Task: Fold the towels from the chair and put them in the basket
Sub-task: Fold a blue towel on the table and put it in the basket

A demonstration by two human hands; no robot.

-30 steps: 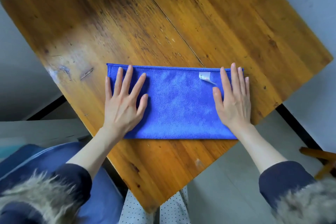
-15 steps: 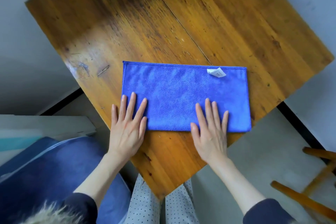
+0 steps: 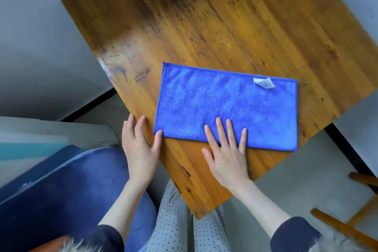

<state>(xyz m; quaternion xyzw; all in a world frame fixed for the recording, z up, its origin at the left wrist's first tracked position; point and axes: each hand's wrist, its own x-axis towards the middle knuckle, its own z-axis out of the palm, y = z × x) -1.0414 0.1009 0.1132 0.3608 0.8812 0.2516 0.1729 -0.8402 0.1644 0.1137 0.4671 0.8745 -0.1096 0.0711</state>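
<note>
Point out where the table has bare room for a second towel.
The wooden table is bare beyond the blue towel's far hem, out to the far edge, and also left of it around the scratched patch. The near corner is crowded: the right hand presses the towel, the left hand touches its corner.

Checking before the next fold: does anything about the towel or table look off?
Nothing serious. The towel lies flat and folded; its white label is flipped up on top. The table is scratched and worn left of it.
</note>
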